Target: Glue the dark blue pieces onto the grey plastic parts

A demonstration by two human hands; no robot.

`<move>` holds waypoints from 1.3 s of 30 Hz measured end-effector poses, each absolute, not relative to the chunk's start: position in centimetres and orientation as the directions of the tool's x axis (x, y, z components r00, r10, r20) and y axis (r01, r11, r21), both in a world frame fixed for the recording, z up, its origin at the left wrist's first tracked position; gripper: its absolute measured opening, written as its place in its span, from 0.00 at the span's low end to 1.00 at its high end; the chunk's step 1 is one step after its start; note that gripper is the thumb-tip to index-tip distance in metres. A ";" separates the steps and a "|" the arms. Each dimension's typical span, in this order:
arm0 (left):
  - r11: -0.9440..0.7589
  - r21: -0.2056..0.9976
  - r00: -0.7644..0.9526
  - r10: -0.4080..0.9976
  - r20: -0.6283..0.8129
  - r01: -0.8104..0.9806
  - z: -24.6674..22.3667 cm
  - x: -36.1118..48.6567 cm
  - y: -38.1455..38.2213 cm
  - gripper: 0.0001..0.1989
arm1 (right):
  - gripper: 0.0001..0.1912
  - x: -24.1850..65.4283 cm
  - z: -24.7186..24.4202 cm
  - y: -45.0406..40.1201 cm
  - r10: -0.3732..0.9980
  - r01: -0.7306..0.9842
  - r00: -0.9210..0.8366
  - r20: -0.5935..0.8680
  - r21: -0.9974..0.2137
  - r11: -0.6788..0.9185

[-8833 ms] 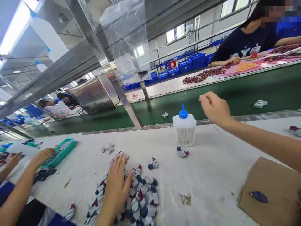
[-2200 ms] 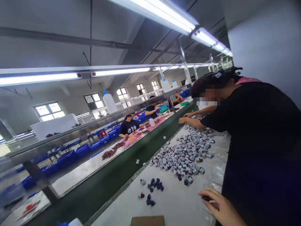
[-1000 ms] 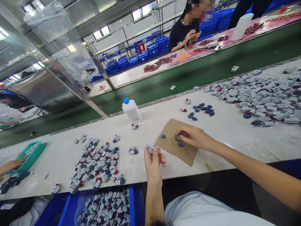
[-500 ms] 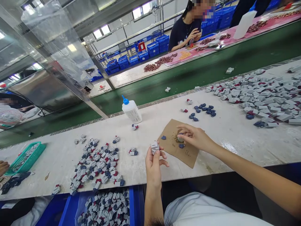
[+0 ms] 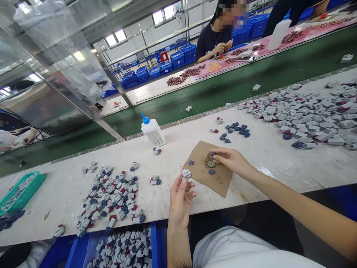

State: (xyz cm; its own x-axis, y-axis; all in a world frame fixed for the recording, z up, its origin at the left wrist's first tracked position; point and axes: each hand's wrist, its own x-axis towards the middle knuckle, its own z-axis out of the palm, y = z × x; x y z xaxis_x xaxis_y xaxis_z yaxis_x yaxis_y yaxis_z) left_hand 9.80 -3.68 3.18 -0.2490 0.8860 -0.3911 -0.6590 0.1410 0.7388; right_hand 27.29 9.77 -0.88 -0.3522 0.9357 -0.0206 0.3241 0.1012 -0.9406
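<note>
Between the thumb and fingers of my left hand (image 5: 180, 199) is a small light-grey moulded piece (image 5: 186, 174), held up at the near-left edge of a brown cardboard sheet (image 5: 200, 178). My right hand (image 5: 228, 159) pinches a small dark-blue piece (image 5: 212, 155) above the cardboard. Just below it on the sheet lies a bottle cap (image 5: 211, 163) with brownish smears around it. Two more dark-blue pieces rest on the cardboard, one left of the cap (image 5: 190, 162) and one nearer me (image 5: 212, 171).
A white glue bottle (image 5: 153, 132) with a blue tip stands behind. Grey, red and blue assembled pieces (image 5: 111, 197) are heaped left, above a full blue bin (image 5: 122, 247). Grey pieces (image 5: 312, 115) pile up right. A green conveyor (image 5: 167, 113) carries scattered pieces; a co-worker (image 5: 213, 37) sits beyond.
My right hand has lifted slightly from the bottle cap, uncovering it, with a dark-blue piece in its fingers. The grey piece in my left hand has turned. Pieces on the conveyor have shifted left.
</note>
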 end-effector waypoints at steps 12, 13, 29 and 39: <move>0.200 0.722 -0.265 0.839 -0.476 -0.663 -0.7 10.6 -2.8 0.16 | 0.12 28.0 -1.6 9.6 0.804 0.466 -0.535 0.261 -0.702 0.538; 0.199 0.707 -0.257 0.837 -0.483 -0.679 -0.9 10.8 -2.6 0.15 | 0.13 28.0 -1.8 9.6 0.760 0.470 -0.573 0.307 -0.636 0.611; 0.134 0.747 -0.409 0.767 -0.494 -0.651 -1.2 12.4 -1.9 0.19 | 0.12 26.8 1.1 9.6 0.768 0.512 -0.623 0.148 -0.665 0.543; 0.093 0.819 -0.443 0.804 -0.397 -0.566 -0.9 12.8 -1.9 0.14 | 0.08 25.6 4.1 6.2 0.771 0.318 -0.623 0.132 -0.858 0.404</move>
